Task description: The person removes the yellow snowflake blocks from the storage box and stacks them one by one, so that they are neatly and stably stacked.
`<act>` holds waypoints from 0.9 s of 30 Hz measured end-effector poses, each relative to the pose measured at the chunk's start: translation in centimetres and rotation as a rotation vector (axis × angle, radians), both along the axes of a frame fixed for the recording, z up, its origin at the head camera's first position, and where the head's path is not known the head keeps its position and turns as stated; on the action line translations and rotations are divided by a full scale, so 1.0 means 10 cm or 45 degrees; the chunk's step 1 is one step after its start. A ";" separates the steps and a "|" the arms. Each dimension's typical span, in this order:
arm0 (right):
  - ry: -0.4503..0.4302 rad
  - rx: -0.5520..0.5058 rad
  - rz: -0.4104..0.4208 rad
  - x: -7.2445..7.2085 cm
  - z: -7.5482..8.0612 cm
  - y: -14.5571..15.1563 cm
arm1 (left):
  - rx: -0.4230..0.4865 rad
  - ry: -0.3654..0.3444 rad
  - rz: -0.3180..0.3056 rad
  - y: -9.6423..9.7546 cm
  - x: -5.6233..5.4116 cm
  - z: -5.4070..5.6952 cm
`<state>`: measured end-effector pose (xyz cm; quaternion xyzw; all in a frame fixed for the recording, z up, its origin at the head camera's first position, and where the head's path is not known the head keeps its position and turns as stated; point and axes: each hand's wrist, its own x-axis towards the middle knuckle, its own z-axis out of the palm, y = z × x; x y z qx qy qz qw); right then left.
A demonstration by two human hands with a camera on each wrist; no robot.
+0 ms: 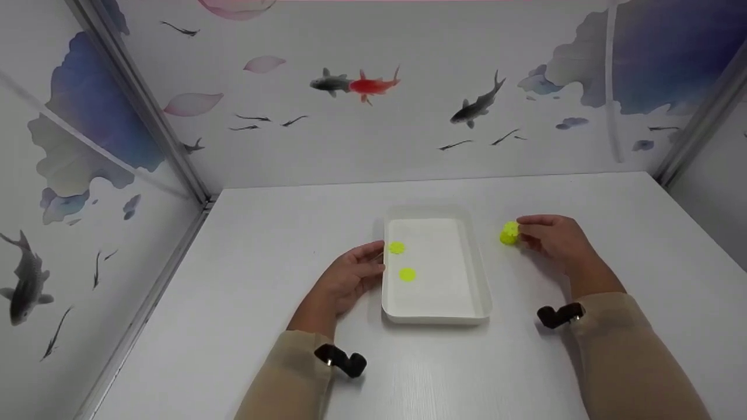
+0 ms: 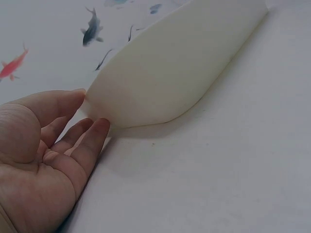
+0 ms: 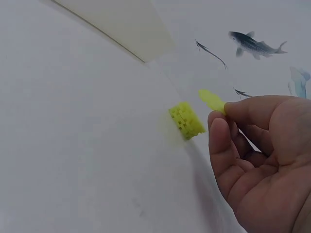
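Observation:
Between right thumb and forefinger, my right hand [image 1: 554, 239] pinches a thin yellow notched disc [image 3: 210, 100]. Just beside it on the table stands a short stack of matching yellow discs [image 3: 187, 120]; in the head view the held disc overlaps this stack. A white rectangular tray [image 1: 437, 319] lies in the middle. Inside, toward its left side, are a yellow notched disc [image 1: 397, 248] and a rounder-looking yellow disc [image 1: 407, 275]. With relaxed fingers, my left hand [image 1: 350, 277] touches the tray's left wall. The tray's inside is hidden in the left wrist view.
The white table [image 1: 280, 233] is bounded by a back wall [image 1: 397, 151] printed with fish and petals. Another printed panel [image 1: 35, 216] rises on the left, with a metal post [image 1: 152, 111] at the corner. Both sleeves carry black wrist cameras.

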<state>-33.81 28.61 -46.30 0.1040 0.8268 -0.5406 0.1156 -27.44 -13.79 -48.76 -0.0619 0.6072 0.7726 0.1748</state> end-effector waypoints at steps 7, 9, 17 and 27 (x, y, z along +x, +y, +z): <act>-0.029 0.003 -0.023 0.00 -0.01 0.00 | 0.007 0.018 -0.027 -0.01 0.00 0.00; -0.039 0.011 -0.018 0.00 -0.01 0.00 | 0.007 0.016 -0.025 -0.02 0.00 -0.01; -0.034 0.049 -0.018 -0.02 -0.03 -0.02 | 0.007 0.018 -0.011 0.00 -0.01 -0.03; -0.023 0.061 -0.020 -0.04 -0.06 -0.02 | -0.015 0.004 0.000 0.00 -0.02 -0.02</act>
